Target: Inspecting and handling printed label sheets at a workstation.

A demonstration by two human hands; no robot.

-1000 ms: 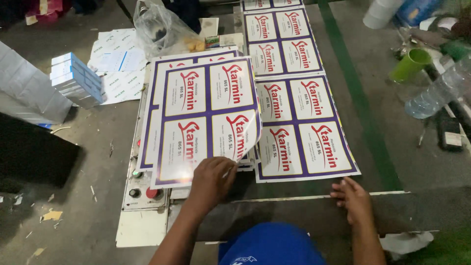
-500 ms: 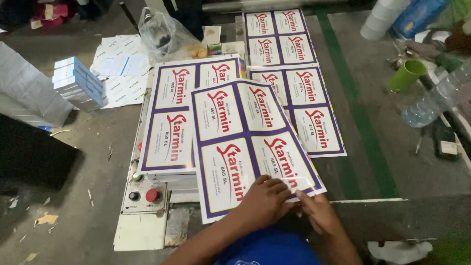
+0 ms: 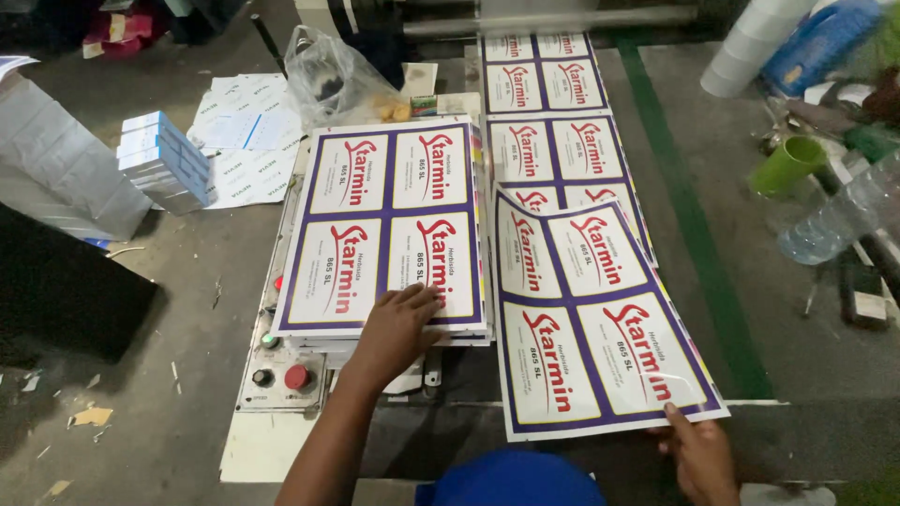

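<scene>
Left hand [image 3: 398, 323] flat on the stack of printed purple-bordered label sheets [image 3: 389, 220]; right hand [image 3: 698, 454] pinches the glossy loose sheet [image 3: 595, 323] mid-transfer; next, square it carefully.

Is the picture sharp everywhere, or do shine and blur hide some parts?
Head view: the stack of printed sheets under the left hand is sharp; the loose sheet at the right hand is glossy, with pale glare near its lower corner; the clear bottle and green cup at the right edge look smeared; the upper left corner lies in dim shadow.
</scene>
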